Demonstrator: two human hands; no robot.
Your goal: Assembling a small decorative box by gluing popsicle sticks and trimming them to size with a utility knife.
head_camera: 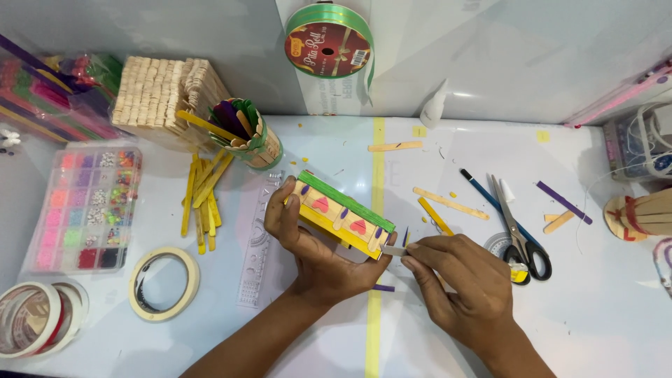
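My left hand [308, 241] grips a small box [341, 213] built from yellow and green craft sticks, decorated with pink hearts and purple ovals. It holds the box tilted above the white table [448, 301]. My right hand [455, 276] pinches a small pale piece [393, 250] against the box's right end. A short purple bit [383, 288] lies on the table just below the hands.
Scissors [519, 234], a blue pen [483, 190] and loose sticks lie to the right. Yellow sticks [203, 196], a cup of coloured sticks [250, 133], a bead organiser [87, 206], tape rolls [164, 283], a clear ruler [257, 241] sit left. A ribbon spool [327, 45] and glue bottle [434, 105] stand behind.
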